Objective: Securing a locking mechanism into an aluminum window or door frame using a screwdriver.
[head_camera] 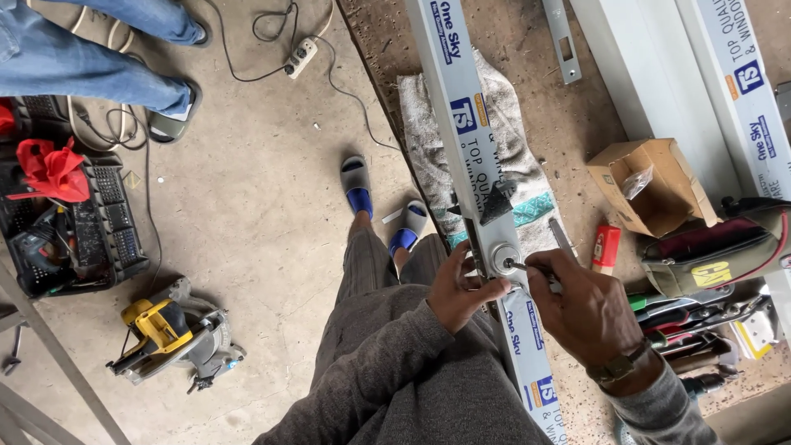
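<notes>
Head view: left hand [458,290] grips the white profile [470,148] beside the round lock fitting [504,257], seated near frame centre, while right hand [581,306], at 3 o'clock, pinches a screwdriver [535,268] engaging it; fastening appears unfinished.

Soft, even daylight is falling over everything I am looking down on, with no hard glare anywhere. The concrete floor [247,206] is reading pale and flat, and shadows are staying faint, just thin dark edges under my sandals [357,186] and beside the yellow saw [169,330]. Focus is holding sharp at centre; the wide lens is bending straight lines near the edges
</notes>
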